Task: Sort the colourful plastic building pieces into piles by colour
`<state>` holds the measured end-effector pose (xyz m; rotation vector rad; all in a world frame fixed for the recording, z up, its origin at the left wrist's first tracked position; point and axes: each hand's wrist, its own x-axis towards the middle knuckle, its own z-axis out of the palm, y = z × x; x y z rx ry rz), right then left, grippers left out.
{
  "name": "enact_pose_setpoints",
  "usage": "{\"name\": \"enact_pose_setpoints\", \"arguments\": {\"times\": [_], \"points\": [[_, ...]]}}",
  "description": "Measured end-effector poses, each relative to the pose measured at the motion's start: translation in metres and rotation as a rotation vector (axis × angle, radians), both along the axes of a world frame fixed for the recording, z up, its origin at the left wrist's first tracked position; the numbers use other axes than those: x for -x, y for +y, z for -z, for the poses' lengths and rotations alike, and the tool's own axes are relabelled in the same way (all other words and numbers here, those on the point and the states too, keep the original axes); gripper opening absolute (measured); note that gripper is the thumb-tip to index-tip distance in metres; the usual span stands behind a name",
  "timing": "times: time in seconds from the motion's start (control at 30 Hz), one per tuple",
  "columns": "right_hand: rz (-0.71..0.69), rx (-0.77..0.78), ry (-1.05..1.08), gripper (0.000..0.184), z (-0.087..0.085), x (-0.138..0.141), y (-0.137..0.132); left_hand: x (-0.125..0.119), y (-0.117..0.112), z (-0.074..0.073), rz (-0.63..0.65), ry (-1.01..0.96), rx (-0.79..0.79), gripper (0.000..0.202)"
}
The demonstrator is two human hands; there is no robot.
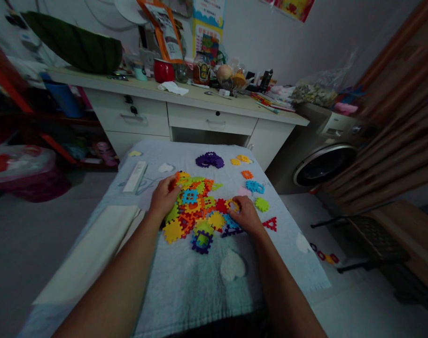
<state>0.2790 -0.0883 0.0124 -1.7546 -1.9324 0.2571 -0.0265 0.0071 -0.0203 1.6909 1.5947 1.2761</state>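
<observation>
A heap of flat, toothed plastic puzzle pieces [196,206] in orange, yellow, green, blue and red lies in the middle of a pale blue towel [185,281]. My left hand [163,196] rests on the heap's left side, fingers curled over an orange piece. My right hand [247,216] sits at the heap's right edge and pinches an orange ring-shaped piece [232,204]. A purple and green frame piece [201,240] lies at the heap's near edge. Loose pieces lie beyond: a purple cluster [209,160], a blue piece [255,187], a green piece [261,204], a red triangle [270,223].
A folded cream cloth [94,251] and a white box [135,176] lie on the towel's left. A cluttered white desk with drawers [185,115] stands behind, a washing machine [322,162] to the right, a dark chair [369,237] beside it. Small pieces lie on the floor [322,256].
</observation>
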Motion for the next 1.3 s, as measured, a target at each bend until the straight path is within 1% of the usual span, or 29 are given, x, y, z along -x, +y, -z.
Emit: {"name": "enact_pose_setpoints", "arguments": {"times": [0.1,0.2,0.3,0.4,0.53,0.67,0.8,0.93,1.03,1.13,1.3], "points": [[0.027,-0.053,0.06,0.034,0.002,0.0,-0.002,0.0,-0.001,-0.001,0.013,-0.015,0.002,0.044],[0.064,-0.103,0.11,0.033,0.002,0.0,-0.001,0.0,-0.003,-0.005,0.017,-0.035,0.007,0.044],[0.078,-0.151,0.104,0.031,-0.002,-0.004,0.005,-0.001,-0.005,-0.011,0.013,-0.062,0.017,0.042],[0.062,-0.187,0.065,0.028,-0.007,-0.011,0.017,-0.001,-0.006,-0.013,0.006,-0.109,0.018,0.039],[0.044,-0.195,0.024,0.028,-0.013,-0.021,0.034,0.001,-0.003,-0.008,0.019,-0.163,0.014,0.039],[0.071,-0.16,-0.018,0.032,-0.015,-0.025,0.052,0.002,0.002,0.0,0.035,-0.127,0.013,0.044],[0.09,-0.127,-0.094,0.024,-0.019,-0.027,0.082,0.002,0.003,0.003,0.023,-0.09,0.012,0.045],[0.184,-0.099,-0.129,0.021,-0.023,-0.03,0.122,0.0,0.0,-0.002,0.001,-0.065,0.02,0.043],[0.256,-0.099,-0.105,0.018,-0.022,-0.033,0.155,-0.001,-0.002,-0.006,-0.002,-0.05,0.03,0.042],[0.307,-0.095,-0.049,0.013,-0.019,-0.036,0.186,-0.001,-0.003,-0.006,-0.008,-0.047,0.021,0.041],[0.382,-0.046,0.02,0.004,-0.017,-0.04,0.223,0.0,-0.002,-0.007,0.002,-0.023,0.016,0.042]]}}
